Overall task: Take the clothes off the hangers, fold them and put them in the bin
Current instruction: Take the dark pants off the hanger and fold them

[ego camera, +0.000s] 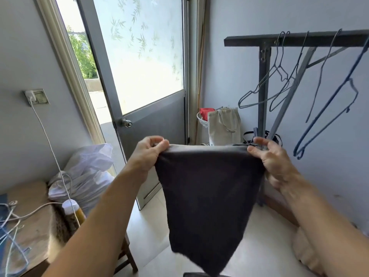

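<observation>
Both hands pinching dark garment, empty hangers behind, tote bag

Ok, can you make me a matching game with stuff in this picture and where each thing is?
Things:
1. dark cloth
2. wire hangers
3. canvas bag
4. charger

Places:
A. plugged into the wall socket
B. on the floor by the door
C. held up by both hands
D. hanging empty on the rack's bar

Pairs: 1-C, 2-D, 3-B, 4-A

The left hand and right hand pinch its top corners.
</observation>
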A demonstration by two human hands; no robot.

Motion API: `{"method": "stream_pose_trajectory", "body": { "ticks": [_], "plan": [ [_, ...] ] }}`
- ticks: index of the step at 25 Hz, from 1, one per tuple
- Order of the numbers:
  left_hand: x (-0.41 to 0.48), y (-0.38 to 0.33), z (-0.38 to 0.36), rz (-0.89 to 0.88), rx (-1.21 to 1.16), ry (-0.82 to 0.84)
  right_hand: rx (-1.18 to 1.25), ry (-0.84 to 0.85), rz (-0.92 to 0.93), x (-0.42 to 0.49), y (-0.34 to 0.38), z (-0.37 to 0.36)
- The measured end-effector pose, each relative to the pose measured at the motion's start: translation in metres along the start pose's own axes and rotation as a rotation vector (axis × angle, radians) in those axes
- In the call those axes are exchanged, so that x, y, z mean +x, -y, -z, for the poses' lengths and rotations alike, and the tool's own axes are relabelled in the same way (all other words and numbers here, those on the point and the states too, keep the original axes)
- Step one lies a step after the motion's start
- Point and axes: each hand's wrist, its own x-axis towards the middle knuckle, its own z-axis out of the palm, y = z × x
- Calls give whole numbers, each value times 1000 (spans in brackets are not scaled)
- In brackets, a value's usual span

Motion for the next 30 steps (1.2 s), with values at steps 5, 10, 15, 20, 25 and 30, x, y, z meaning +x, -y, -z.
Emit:
{"method": "stream_pose_trajectory", "body": {
  "ticks": [5, 10, 15, 20, 25, 30],
  "plan": [
    [0, -29, 6, -48, -402, 170, 203, 230, 80, -6, 32, 8],
    [-3, -9, 3, 44, -10, 137, -34, 38, 69, -5, 5, 4],
    [2, -22, 6, 64, -463, 165, 182, 120, 53, -1, 23, 3],
    [-3, 0, 9, 26, -36, 229, -241, 213, 54, -3, -5, 4],
    [-3, 2, 3, 150, -212, 93, -26, 114, -12, 5, -1, -3],
    [-5, 3, 10, 37, -521, 240, 64, 136, -6, 5, 4, 0]
  ]
}}
